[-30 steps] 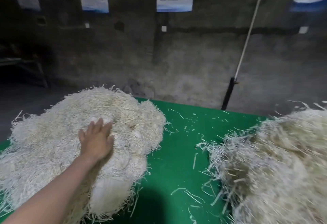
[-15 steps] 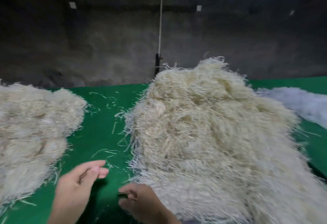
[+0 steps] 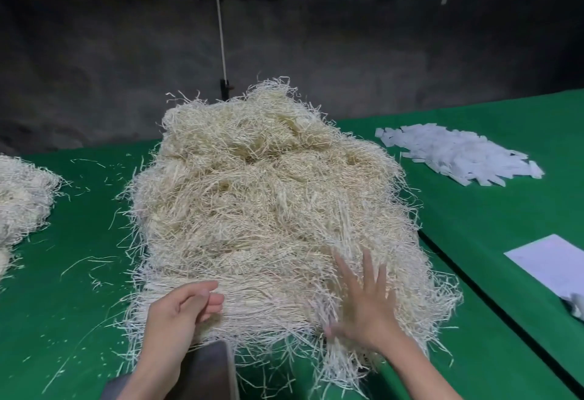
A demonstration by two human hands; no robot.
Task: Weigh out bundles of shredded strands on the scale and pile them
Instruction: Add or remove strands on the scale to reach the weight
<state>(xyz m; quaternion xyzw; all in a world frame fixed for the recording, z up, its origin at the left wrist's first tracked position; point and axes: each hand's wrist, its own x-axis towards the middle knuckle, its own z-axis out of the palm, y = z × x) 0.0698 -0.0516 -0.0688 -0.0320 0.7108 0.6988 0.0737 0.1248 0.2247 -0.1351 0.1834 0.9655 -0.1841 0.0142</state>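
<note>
Resting with fingers spread, the right hand (image 3: pixel 363 308) lies on the near side of the big pile (image 3: pixel 252 197) of strands. The left hand (image 3: pixel 180 314), apart from it, curls at the pile's front edge; whether it pinches strands is unclear. The pile sits mid-table (image 3: pixel 38 320), with a smaller pile (image 3: pixel 22 197) to the left and white slips (image 3: pixel 458 156) and a sheet (image 3: pixel 550 260) to the right.

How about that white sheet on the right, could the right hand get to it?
Probably yes: the right hand lies spread on the strand heap, and only bare green cloth and a seam between tables separate it from the white sheet.
</note>
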